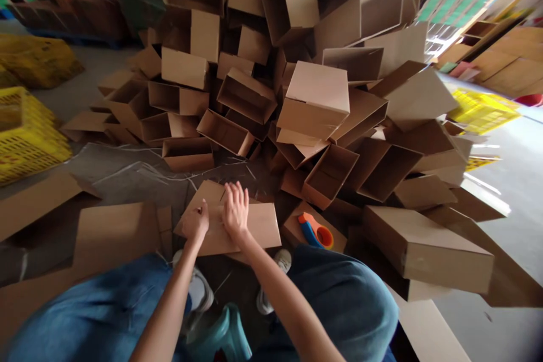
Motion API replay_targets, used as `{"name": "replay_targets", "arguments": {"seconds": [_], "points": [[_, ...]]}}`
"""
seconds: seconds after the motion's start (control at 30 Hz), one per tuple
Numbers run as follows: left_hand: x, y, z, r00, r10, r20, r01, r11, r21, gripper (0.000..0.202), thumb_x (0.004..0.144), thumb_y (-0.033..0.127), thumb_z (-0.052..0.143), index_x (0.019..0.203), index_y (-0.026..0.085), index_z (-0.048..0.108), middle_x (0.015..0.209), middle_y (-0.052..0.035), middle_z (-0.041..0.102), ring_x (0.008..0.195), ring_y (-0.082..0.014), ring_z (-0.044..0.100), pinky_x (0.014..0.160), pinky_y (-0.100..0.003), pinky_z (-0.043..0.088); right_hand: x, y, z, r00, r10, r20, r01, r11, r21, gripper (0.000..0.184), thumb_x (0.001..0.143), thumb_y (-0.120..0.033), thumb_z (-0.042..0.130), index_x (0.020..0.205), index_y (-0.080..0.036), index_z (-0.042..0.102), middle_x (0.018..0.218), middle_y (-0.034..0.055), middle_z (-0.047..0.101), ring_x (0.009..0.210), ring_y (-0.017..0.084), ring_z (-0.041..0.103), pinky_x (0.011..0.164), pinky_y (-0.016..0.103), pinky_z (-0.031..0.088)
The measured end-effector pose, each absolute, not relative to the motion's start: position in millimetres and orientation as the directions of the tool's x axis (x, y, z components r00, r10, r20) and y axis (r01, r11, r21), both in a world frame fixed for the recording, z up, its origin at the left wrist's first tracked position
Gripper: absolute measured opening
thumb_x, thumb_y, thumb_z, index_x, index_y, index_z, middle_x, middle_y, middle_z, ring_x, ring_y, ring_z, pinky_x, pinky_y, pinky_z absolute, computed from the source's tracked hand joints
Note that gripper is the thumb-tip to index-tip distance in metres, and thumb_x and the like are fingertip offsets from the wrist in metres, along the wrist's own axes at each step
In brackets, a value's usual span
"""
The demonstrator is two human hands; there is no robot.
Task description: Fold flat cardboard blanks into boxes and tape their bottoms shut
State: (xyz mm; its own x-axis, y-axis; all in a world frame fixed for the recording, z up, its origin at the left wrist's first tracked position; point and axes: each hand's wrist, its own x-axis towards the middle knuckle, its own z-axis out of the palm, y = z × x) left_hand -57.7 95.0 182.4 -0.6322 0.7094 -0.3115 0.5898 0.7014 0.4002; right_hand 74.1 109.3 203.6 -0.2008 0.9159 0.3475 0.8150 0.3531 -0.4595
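Beside box pile (314, 113): carton (261, 225) is lying.
Left hand (197, 223): is curling tightly over it, contents hidden.
Right hand (236, 210): is resting flat on it, holding nothing.

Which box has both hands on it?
The box just beyond the shoes, left of the orange-and-blue tool. Left hand and right hand rest on it; the piled others have neither.

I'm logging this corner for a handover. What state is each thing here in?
Left hand: curled, over the front box
Right hand: open, palm down on it
Front box: upper face covered
Tape dispenser: lying on cardboard, unheld
Piled boxes: heaped, many open
Left yellow crate: upright
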Motion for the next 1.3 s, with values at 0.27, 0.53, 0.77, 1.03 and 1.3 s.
{"name": "replay_targets", "arguments": {"seconds": [0.27, 0.53, 0.77, 1.03, 1.3], "points": [[-43, 84, 194, -0.621, 0.775, -0.116, 0.673, 0.603, 0.428, 0.059, 0.103, 0.042, 0.025, 0.12, 0.007, 0.07, 0.108, -0.0245, 0.075, 0.099, -0.0348, 0.072, 0.082, -0.043, 0.053, 64, 103, 171, -0.221, 0.929, 0.298, 0.843, 0.336, -0.42, 0.061, 0.093, -0.008, 0.036, 0.154, -0.002, 0.033, 0.153, 0.0205, 0.048, 0.152, 0.029, 0.028, 0.123, 0.051, 0.023], [-9, 85, 188, -0.56, 0.808, 0.183, 0.81, 0.488, 0.324, 0.054, 0.101, 0.031, 0.026, 0.133, -0.004, 0.054, 0.127, -0.0299, 0.064, 0.119, -0.0367, 0.061, 0.094, -0.048, 0.049, 67, 103, 170, -0.138, 0.927, 0.35, 0.864, 0.285, -0.415, 0.057, 0.1, -0.019, 0.038, 0.154, -0.003, 0.034, 0.152, 0.022, 0.049, 0.15, 0.029, 0.033, 0.121, 0.05, 0.03], [-13, 88, 186, -0.561, 0.806, 0.188, 0.805, 0.479, 0.349, 0.058, 0.102, 0.037, 0.028, 0.138, -0.003, 0.051, 0.129, -0.0314, 0.063, 0.122, -0.0374, 0.059, 0.095, -0.048, 0.048, 127, 106, 168, -0.042, 0.938, 0.344, 0.913, 0.176, -0.369, 0.06, 0.098, -0.01, 0.028, 0.158, -0.01, 0.03, 0.155, 0.0198, 0.046, 0.149, 0.028, 0.032, 0.118, 0.052, 0.03], [-6, 96, 180, -0.532, 0.822, 0.202, 0.831, 0.463, 0.307, 0.063, 0.103, 0.042, 0.027, 0.139, -0.004, 0.048, 0.129, -0.0299, 0.062, 0.119, -0.038, 0.059, 0.096, -0.049, 0.047, 169, 111, 168, 0.086, 0.959, 0.27, 0.94, 0.012, -0.342, 0.056, 0.098, -0.01, 0.028, 0.153, -0.007, 0.038, 0.151, 0.0235, 0.049, 0.147, 0.031, 0.036, 0.117, 0.054, 0.029], [-6, 92, 180, -0.522, 0.824, 0.221, 0.842, 0.458, 0.284, 0.065, 0.103, 0.043, 0.022, 0.14, -0.004, 0.048, 0.132, -0.0307, 0.06, 0.126, -0.0393, 0.054, 0.106, -0.054, 0.039, 169, 114, 174, 0.159, 0.962, 0.221, 0.895, -0.046, -0.444, 0.052, 0.1, -0.016, 0.026, 0.149, -0.011, 0.041, 0.146, 0.0215, 0.053, 0.14, 0.029, 0.045, 0.113, 0.05, 0.033]]}}
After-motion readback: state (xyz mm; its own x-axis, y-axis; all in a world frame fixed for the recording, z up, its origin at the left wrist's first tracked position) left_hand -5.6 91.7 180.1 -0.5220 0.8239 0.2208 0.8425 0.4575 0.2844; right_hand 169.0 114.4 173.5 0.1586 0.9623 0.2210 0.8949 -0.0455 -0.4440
